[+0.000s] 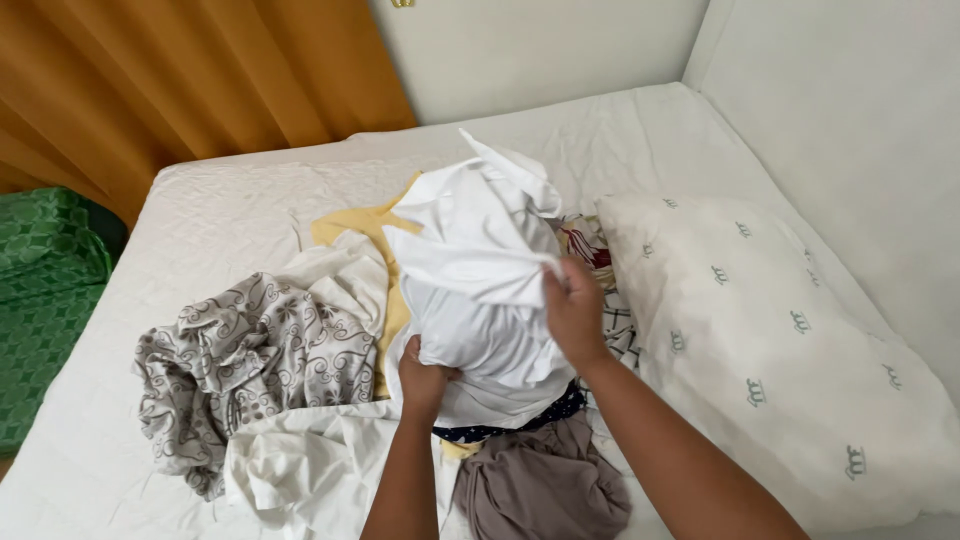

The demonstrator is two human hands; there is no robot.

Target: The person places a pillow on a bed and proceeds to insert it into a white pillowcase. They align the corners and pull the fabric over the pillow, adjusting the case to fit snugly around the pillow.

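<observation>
A bunched white garment (478, 270) is held up above the middle of the bed (200, 215), over a heap of laundry. The right hand (574, 312) has its grip closed on a fold at the garment's right side, fingers curled over the cloth. The left hand (424, 377) is lower, at the garment's bottom left, with its grip shut into the fabric from below; the cloth wraps around the fingers so that only the back of the hand shows. Just under the garment lie a dark blue piece with small white dots (520, 420) and a grey-brown cloth (545, 488), the latter near the bed's front edge between the two forearms. Behind and to the left of the garment a pale yellow cloth (350, 228) peeks out, partly covered by a white sheet-like piece (335, 270). Further left a grey and white fabric with a swirl pattern (250, 365) is crumpled, and another white cloth (310, 465) sits in front of it near the front edge. To the right of the garment a checked cloth (622, 330) and a red-patterned scrap (585, 243) touch a white pillow with small green marks (770, 340), which lies along the bed's right side against the wall (860, 110). An orange curtain (190, 70) hangs beyond the far left corner, and a green patterned cover (45, 290) lies beside the left edge.
</observation>
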